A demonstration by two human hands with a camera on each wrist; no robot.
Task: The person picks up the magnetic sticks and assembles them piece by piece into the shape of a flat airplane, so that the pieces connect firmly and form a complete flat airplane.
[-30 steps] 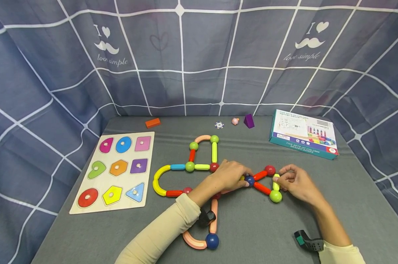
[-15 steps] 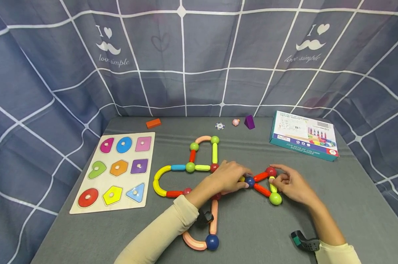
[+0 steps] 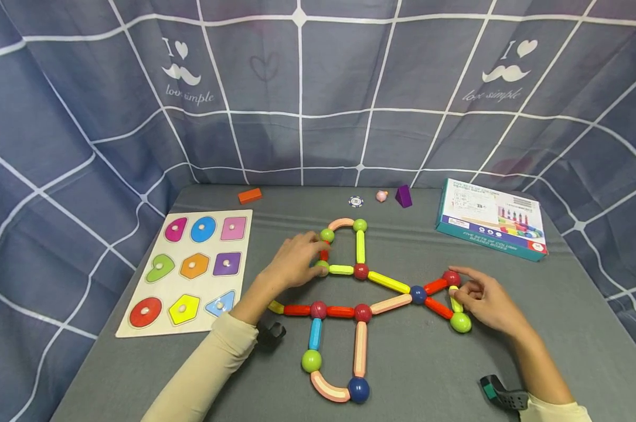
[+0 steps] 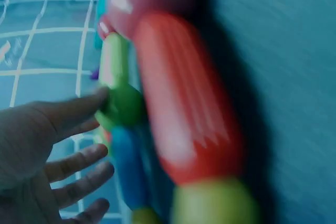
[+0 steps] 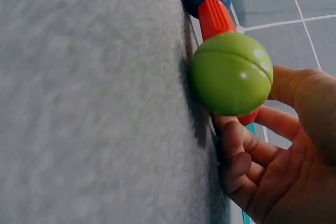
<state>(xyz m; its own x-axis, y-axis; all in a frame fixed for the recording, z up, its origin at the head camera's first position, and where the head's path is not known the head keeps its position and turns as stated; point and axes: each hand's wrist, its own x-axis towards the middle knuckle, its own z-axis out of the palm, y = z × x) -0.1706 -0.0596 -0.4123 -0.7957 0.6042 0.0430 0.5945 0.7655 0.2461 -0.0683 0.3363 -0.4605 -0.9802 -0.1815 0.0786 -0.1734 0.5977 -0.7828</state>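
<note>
A magnetic ball-and-stick figure lies across the grey cloth. In the head view my left hand (image 3: 295, 261) is at the figure's upper left loop, thumb on a green ball (image 4: 124, 106) and fingers loosely spread in the left wrist view. My right hand (image 3: 485, 302) is at the triangle on the right end. Its thumb and fingers pinch the light-green stick (image 3: 456, 300), the index fingertip at the red ball (image 3: 451, 278). A larger green ball (image 5: 231, 74) hides part of this grip in the right wrist view. The blue ball (image 3: 418, 294) joins the triangle to the body.
A wooden shape-puzzle board (image 3: 183, 328) lies at left. A toy box (image 3: 490, 218) lies at back right. Along the back are an orange block (image 3: 250, 196), a poker chip (image 3: 356, 201), a tiny pink figure (image 3: 381, 196) and a purple prism (image 3: 404, 196).
My left hand has left the area beside the blue ball and moved left to the green ball. The figure has shifted slightly right. My right index finger has reached up to the red ball.
</note>
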